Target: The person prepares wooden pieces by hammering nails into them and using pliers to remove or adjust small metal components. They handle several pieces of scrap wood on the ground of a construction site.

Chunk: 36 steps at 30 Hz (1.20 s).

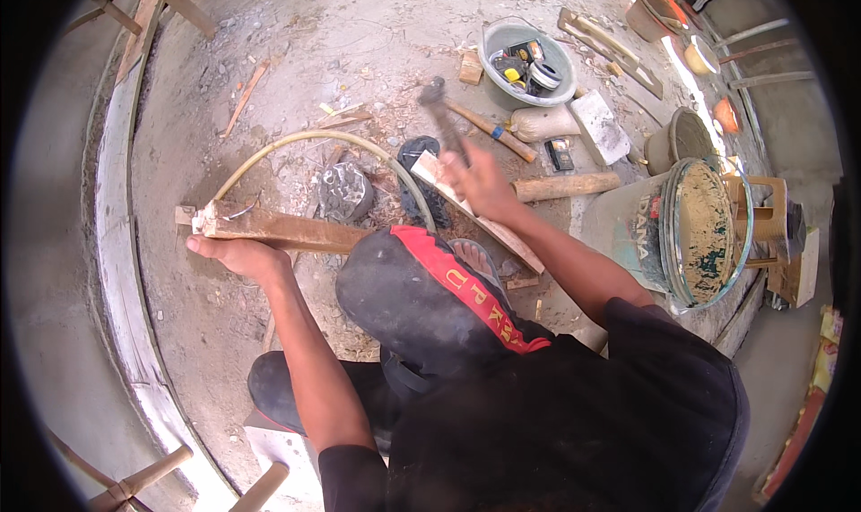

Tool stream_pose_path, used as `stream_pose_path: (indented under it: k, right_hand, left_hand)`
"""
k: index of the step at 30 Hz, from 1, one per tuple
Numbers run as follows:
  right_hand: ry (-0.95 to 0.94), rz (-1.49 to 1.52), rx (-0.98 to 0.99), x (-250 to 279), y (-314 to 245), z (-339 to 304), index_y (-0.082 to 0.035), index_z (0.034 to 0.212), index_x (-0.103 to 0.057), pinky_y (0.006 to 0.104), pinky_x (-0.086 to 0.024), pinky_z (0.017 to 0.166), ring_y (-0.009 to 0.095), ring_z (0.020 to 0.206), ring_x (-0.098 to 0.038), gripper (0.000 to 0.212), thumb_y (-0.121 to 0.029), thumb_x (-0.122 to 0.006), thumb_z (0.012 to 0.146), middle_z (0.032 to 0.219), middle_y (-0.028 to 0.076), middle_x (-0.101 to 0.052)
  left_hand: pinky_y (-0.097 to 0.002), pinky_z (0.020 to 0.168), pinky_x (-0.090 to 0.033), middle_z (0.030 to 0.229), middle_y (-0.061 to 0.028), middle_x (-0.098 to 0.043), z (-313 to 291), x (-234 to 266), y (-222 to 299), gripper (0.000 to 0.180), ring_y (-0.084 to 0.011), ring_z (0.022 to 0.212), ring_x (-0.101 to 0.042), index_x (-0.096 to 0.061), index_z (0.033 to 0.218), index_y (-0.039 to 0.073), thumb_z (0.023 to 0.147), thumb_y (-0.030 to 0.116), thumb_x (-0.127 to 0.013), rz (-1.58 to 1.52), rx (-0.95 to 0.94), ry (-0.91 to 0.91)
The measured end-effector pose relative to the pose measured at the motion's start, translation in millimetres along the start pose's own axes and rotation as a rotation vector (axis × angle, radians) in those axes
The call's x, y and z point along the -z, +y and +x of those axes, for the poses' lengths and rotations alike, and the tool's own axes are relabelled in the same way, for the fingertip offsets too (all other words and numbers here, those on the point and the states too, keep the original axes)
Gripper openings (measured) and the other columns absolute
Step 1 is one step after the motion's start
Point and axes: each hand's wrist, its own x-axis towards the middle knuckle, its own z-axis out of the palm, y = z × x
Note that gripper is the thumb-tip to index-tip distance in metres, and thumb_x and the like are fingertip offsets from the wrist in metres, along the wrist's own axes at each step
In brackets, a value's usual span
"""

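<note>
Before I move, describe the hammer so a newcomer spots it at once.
Find the grey basin, upper right. Below and left of it, the right hand grips the hammer. Being hand-held sets it apart from the blue-banded wooden handle lying nearby.

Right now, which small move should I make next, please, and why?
Perhaps bring the hammer across toward the left end of the wooden beam: your right hand holds it off to the right, while your left hand supports that end.
</note>
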Motion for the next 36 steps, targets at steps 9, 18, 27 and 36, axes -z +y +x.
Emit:
stream_pose_path:
  k: [9, 18, 27, 36]
  right_hand:
    - [-0.125, 0.137, -0.038, 99, -38, 31, -0.004, 0.150, -0.039, 0.0362, -0.054, 0.091, 0.018, 0.105, -0.064, 0.050, -0.026, -0.048, 0.105, 0.120, 0.009, -0.064]
    - [-1.204, -0.165, -0.153, 1, -173, 34, 0.003, 0.118, -0.063, 0.0329, -0.056, 0.081, 0.017, 0.092, -0.068, 0.038, -0.030, -0.052, 0.103, 0.106, 0.009, -0.069]
    - [-1.115, -0.320, -0.145, -22, -178, 37, 0.000, 0.102, -0.063, 0.0350, -0.052, 0.067, 0.013, 0.074, -0.064, 0.032, -0.029, -0.049, 0.104, 0.078, 0.004, -0.063]
    - [-0.361, -0.396, 0.588, -68, -71, 2, 0.003, 0.111, -0.059, 0.0474, -0.048, 0.078, 0.045, 0.091, -0.061, 0.023, -0.017, -0.057, 0.097, 0.096, 0.026, -0.062]
  left_hand:
    - [-0.0399, 0.103, -0.045, 0.128, -0.0176, -0.058, -12, -8, -6, 0.088, -0.0289, 0.118, -0.057, -0.050, 0.135, -0.001, 0.099, 0.072, -0.018, 0.071, -0.005, -0.115]
    - [-0.0332, 0.084, -0.051, 0.097, -0.0089, -0.067, -21, -16, -5, 0.080, -0.0178, 0.089, -0.063, -0.062, 0.108, -0.004, 0.101, 0.068, -0.028, 0.057, -0.084, -0.225]
    - [-0.0384, 0.068, -0.041, 0.076, -0.0078, -0.056, -28, -15, -3, 0.081, -0.0171, 0.074, -0.052, -0.055, 0.085, -0.004, 0.100, 0.070, -0.026, 0.142, -0.186, -0.182]
    - [-0.0346, 0.080, -0.049, 0.099, -0.0098, -0.066, -39, -26, 4, 0.085, -0.0182, 0.090, -0.061, -0.062, 0.102, -0.004, 0.099, 0.073, -0.025, 0.046, -0.157, -0.289]
